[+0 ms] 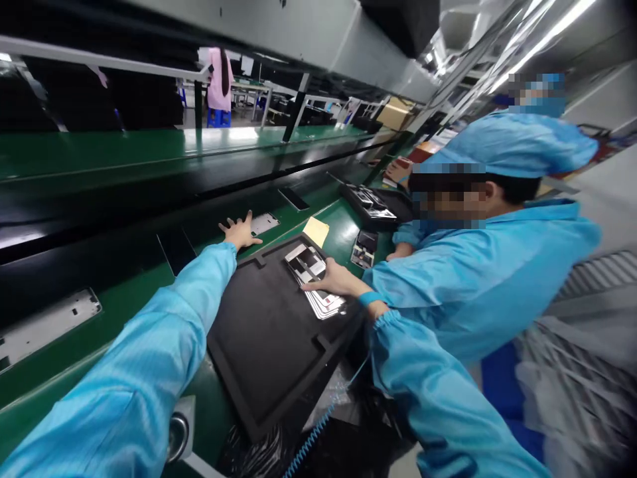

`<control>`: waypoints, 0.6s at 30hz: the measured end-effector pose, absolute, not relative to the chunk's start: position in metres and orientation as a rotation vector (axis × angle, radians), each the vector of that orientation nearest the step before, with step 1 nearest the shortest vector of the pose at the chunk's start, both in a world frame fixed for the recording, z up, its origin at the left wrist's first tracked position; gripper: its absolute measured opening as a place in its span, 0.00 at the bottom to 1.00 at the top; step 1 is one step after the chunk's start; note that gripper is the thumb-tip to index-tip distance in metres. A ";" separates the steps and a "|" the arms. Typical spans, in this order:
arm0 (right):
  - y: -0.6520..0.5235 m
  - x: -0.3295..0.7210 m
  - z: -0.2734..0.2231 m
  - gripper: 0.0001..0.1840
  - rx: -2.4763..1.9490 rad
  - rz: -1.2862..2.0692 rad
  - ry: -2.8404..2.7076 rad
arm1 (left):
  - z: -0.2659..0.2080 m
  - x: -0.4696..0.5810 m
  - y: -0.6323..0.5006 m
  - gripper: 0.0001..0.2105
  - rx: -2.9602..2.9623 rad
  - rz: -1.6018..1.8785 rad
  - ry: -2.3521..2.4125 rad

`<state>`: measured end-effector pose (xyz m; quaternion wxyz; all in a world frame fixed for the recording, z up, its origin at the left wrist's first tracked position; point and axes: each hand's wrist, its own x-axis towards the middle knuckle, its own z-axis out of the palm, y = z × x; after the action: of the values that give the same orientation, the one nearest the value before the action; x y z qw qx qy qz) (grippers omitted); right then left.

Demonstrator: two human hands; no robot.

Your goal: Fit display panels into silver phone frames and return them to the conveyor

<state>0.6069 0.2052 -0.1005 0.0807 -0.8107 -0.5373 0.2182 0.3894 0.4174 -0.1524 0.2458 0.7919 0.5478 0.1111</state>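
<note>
My left hand [239,234] is over the dark belt with its fingers spread. It is beside a pale phone panel [266,224], and nothing shows in its grip. Across a fanned stack of phone panels [322,307] lies my right hand [339,279], thumb and fingers closed on the upper panel. That stack rests at the right side of a black foam tray [269,352], whose rest shows bare foam. A blue band circles my right wrist. The underside of the held panel is hidden.
A yellow paper [316,230] lies behind the tray. Another pale panel [54,325] and dark panels [176,251] lie along the belt. To the right a co-worker in blue [478,279] sits close by, near a second tray [373,202]. A coiled blue cord [313,431] hangs in front.
</note>
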 end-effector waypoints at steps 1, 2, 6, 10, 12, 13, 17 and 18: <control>0.200 0.600 -0.101 0.47 -2.464 0.577 -1.637 | -0.155 0.393 0.417 0.54 2.182 0.306 1.485; 0.194 0.590 -0.103 0.49 -2.506 0.486 -1.693 | -0.158 0.396 0.417 0.51 2.199 0.314 1.477; 0.171 0.541 -0.107 0.39 -2.568 0.101 -2.038 | -0.163 0.401 0.414 0.41 2.230 0.367 1.474; 0.177 0.525 -0.107 0.31 -2.662 0.132 -1.943 | -0.156 0.394 0.413 0.39 2.185 0.478 1.512; 0.187 0.535 -0.105 0.31 -2.683 0.175 -1.896 | -0.146 0.381 0.413 0.44 2.149 0.568 1.502; 0.191 0.542 -0.104 0.30 -2.675 0.193 -1.905 | -0.139 0.371 0.412 0.46 2.132 0.623 1.485; 0.196 0.557 -0.092 0.22 -2.530 0.252 -2.111 | -0.102 0.313 0.402 0.51 2.048 0.882 1.404; 0.195 0.556 -0.088 0.20 -2.472 0.270 -2.190 | -0.093 0.293 0.395 0.51 2.015 0.953 1.392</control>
<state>0.5563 0.1951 -0.0877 -0.0861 -0.7433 -0.6584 0.0811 0.2933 0.3954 -0.0927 0.2538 0.7417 0.5123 0.3508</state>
